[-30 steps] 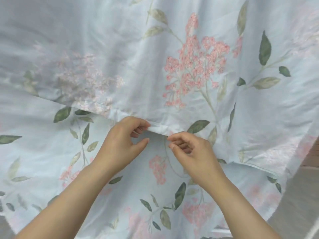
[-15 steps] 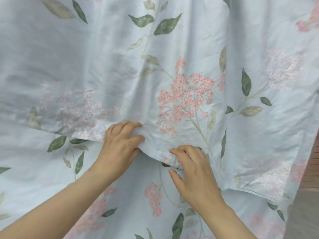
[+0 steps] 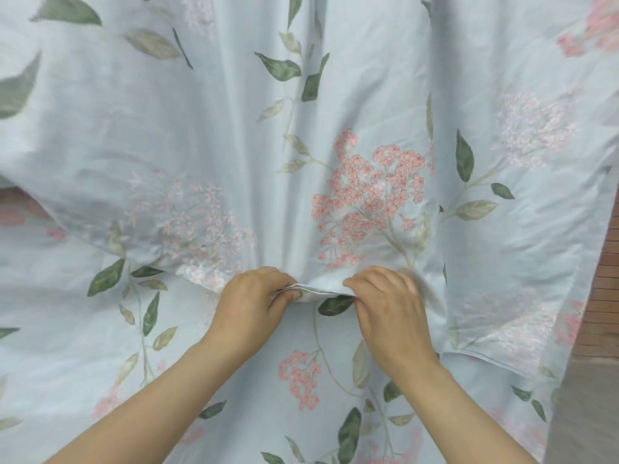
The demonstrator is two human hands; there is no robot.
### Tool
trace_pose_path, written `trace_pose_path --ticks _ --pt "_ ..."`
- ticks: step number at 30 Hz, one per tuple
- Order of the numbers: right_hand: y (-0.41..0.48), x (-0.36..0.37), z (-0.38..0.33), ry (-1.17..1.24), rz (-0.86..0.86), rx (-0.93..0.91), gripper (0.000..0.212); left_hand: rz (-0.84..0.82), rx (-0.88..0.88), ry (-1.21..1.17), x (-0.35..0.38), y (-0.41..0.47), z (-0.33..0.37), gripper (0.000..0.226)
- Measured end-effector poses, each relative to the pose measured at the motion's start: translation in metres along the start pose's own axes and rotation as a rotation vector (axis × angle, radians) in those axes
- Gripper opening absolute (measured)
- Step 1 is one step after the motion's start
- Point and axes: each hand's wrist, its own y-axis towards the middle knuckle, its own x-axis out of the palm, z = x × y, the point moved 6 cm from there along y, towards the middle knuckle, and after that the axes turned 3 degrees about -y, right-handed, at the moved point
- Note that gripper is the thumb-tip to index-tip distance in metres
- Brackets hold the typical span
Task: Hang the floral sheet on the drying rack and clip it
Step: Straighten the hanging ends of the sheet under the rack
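Pinching hem [image 3: 318, 289] of sheet [image 3: 207, 128]: left hand [image 3: 249, 309], right hand [image 3: 390, 309], fingers curled | hands: 2 | sheets: 1, two layers visible

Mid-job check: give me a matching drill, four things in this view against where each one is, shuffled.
1. left hand
2. right hand
3. dark green printed leaf
4. red-brown brick wall

a. far right edge of view
b. below the hem of the pale blue floral sheet, between the hands
c. pinches hem, right of leaf
d. pinches hem, left of leaf

Pairs: 1-d, 2-c, 3-b, 4-a.
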Motion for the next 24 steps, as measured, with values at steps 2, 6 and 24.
trace_pose_path --ticks 2,6,24 --pt "-0.011 0.008 0.010 -0.010 -0.058 0.004 0.033 -0.029 -0.060 -0.046 0.014 -0.002 -0.003 0.025" --pt "-0.038 0.031 0.028 -0.003 -0.168 0.089 0.036 -0.090 -0.143 -0.078 0.048 -0.012 -0.007 0.019" --pt "-0.139 0.092 0.036 0.059 -0.337 0.216 0.036 -0.169 -0.273 -0.116 0.131 -0.089 -0.032 0.009"
